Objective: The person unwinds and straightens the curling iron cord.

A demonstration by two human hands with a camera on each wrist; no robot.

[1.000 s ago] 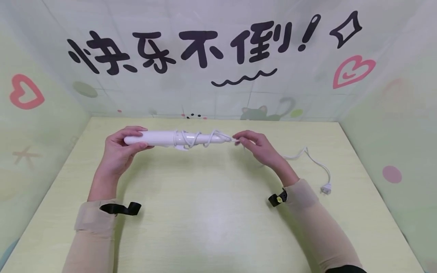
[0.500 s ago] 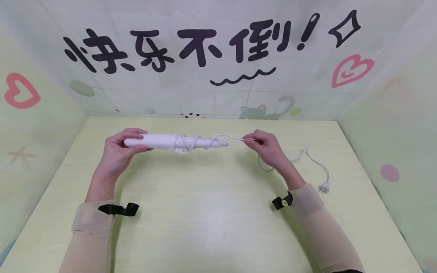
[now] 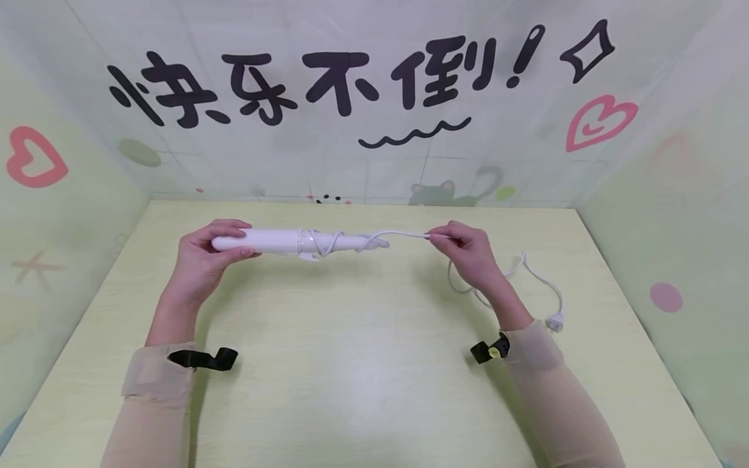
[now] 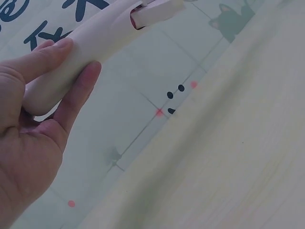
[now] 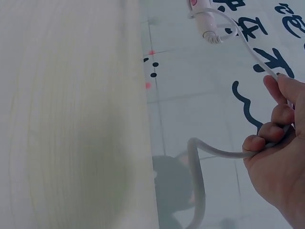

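Observation:
A white curling iron (image 3: 274, 241) is held level above the table, its power cord wound loosely round the thinner part. My left hand (image 3: 201, 260) grips the thick rounded end between thumb and fingers. In the left wrist view, that end of the curling iron (image 4: 71, 62) lies across the fingers, and a notch with a reddish inside shows further along. On the right, my right hand (image 3: 468, 257) pinches the white power cord (image 3: 404, 233), which runs nearly straight from the tool's narrow tip. The right wrist view shows the cord (image 5: 252, 52) passing through curled fingers.
The rest of the cord lies in loops on the pale wooden table (image 3: 363, 364), ending in a two-pin plug (image 3: 555, 322) at the right. A printed backdrop (image 3: 368, 169) stands behind the table and along both sides.
My right hand has moved right, drawing the cord away from the tip, and one turn has loosened there. The left hand and the curling iron stay almost in place.

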